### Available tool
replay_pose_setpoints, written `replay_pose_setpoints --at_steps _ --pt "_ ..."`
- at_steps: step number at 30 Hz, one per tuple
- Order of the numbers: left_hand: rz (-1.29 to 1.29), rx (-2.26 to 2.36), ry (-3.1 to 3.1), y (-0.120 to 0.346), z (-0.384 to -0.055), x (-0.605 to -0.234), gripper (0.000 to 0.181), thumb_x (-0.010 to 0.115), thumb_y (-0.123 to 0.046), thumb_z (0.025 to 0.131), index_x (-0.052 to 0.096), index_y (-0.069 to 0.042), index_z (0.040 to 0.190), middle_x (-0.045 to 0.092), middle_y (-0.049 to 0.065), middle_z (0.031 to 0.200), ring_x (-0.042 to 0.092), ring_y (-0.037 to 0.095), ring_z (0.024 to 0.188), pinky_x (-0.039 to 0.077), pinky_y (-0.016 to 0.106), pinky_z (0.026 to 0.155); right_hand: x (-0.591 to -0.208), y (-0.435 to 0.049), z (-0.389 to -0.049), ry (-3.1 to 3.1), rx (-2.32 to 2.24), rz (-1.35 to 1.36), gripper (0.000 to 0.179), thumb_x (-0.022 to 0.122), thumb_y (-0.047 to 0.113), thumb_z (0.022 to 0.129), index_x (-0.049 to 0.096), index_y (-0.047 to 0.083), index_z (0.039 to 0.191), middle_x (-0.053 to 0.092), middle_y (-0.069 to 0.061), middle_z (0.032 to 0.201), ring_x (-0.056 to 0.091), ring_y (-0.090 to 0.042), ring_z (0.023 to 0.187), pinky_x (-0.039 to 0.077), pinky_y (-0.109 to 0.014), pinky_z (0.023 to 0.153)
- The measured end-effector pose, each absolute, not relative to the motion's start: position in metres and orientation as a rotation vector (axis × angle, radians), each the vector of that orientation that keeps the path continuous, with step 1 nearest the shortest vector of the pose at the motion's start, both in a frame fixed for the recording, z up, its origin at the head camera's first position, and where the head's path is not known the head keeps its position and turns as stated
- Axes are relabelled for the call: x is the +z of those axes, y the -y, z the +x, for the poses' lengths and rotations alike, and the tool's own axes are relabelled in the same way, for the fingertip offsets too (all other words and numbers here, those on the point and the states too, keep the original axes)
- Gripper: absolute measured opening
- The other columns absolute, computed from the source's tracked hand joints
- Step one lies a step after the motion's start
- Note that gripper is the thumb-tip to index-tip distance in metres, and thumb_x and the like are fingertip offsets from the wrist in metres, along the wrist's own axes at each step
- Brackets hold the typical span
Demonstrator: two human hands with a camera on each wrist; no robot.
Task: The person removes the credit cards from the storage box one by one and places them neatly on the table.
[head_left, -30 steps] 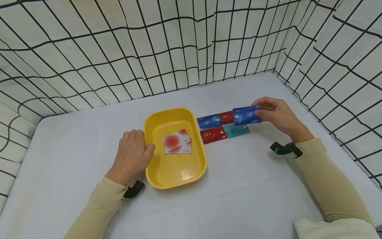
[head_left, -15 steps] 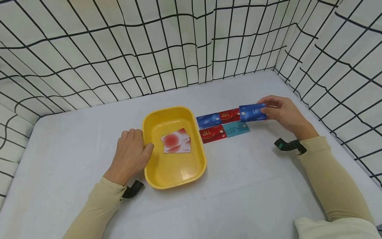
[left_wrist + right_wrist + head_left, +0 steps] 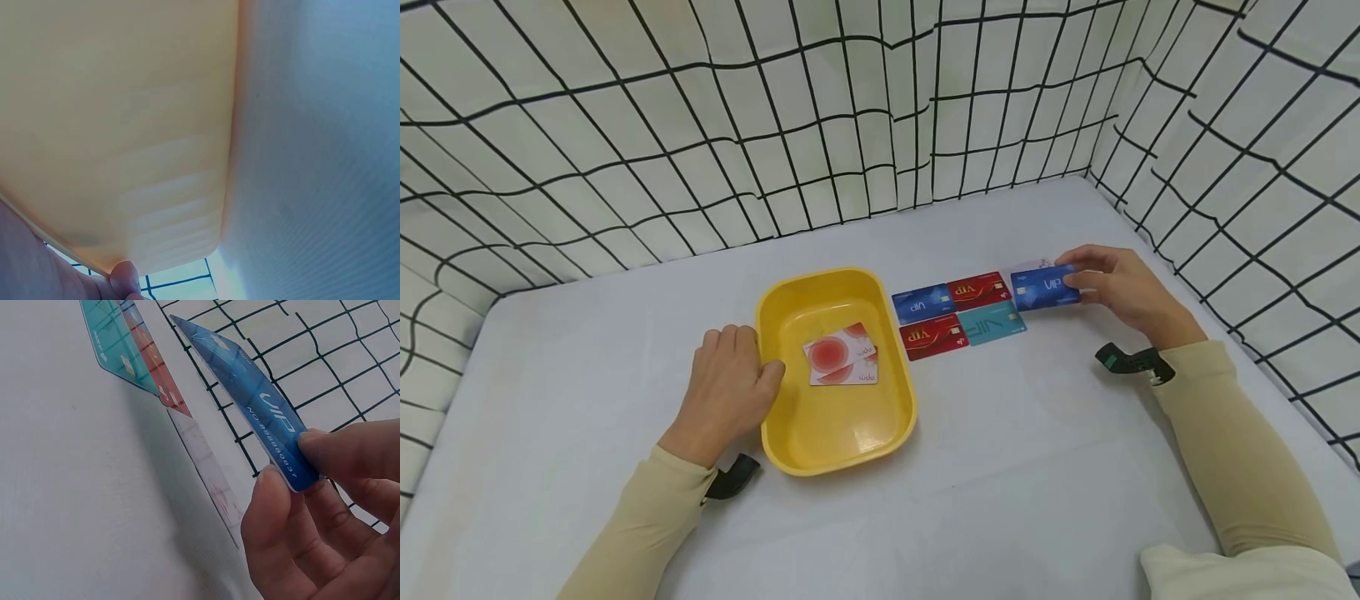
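My right hand [image 3: 1131, 293] pinches a blue VIP card [image 3: 1039, 288] between thumb and fingers at the right end of the card group. In the right wrist view this blue card [image 3: 250, 400] is tilted and raised above the white surface. A pale card [image 3: 209, 478] lies beneath it, mostly hidden in the head view. My left hand [image 3: 722, 387] grips the left rim of a yellow tray [image 3: 790, 446], thumb over the edge. Inside the tray lie two overlapping white-and-red cards [image 3: 842, 357]. The left wrist view shows the tray's outer wall [image 3: 125, 125] with a fingertip at its rim.
Right of the tray lie another blue card [image 3: 922, 304], two red VIP cards [image 3: 979, 289] and a teal card [image 3: 992, 322], edge to edge in two rows. Black wire mesh [image 3: 820, 142] stands along the back and right of the white-covered table [image 3: 1000, 483].
My right hand has moved right with the blue card, uncovering the upper red card. A pale card now shows behind the blue one. The left hand keeps its grip on the tray.
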State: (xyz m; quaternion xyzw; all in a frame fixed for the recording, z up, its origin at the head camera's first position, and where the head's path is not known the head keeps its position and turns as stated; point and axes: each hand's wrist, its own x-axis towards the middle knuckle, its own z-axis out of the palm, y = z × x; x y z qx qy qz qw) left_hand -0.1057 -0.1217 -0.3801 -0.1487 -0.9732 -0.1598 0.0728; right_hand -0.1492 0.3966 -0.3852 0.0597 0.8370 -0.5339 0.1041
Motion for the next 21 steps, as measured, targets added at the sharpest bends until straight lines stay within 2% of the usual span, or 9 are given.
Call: replay_pose_setpoints --at_steps 8,14,21 --pt "-0.454 -0.476 2.913 0.122 -0.106 -0.38 0.019 0.045 -0.016 0.088 0.045 0.001 0.08 0.04 0.013 0.075 0.036 0.032 0.078 0.024 0.036 0.069 -0.392 -0.403 -0.152 -2.431 -1.586 0.178 0.033 0.059 0.022 0.103 0.06 0.012 0.135 0.05 0.01 0.133 0.045 -0.018 0.123 0.056 -0.021 0.085" --pt "-0.45 -0.482 2.914 0.122 -0.106 -0.381 0.019 0.045 -0.016 0.088 0.046 0.001 0.081 0.041 0.014 0.076 0.036 0.032 0.079 0.024 0.036 0.069 -0.395 -0.409 -0.153 -2.433 -1.566 0.159 0.032 0.059 0.022 0.104 0.063 0.013 0.135 0.051 0.01 0.132 0.05 -0.014 0.114 0.056 -0.022 0.082" --pt "-0.466 -0.475 2.896 0.122 -0.106 -0.382 0.019 0.044 -0.016 0.088 0.046 0.001 0.08 0.041 0.014 0.076 0.036 0.032 0.079 0.024 0.036 0.069 -0.395 -0.41 -0.153 -2.431 -1.533 0.194 0.041 0.06 0.022 0.103 0.054 0.009 0.142 0.056 0.011 0.125 0.053 -0.016 0.112 0.057 -0.022 0.081"
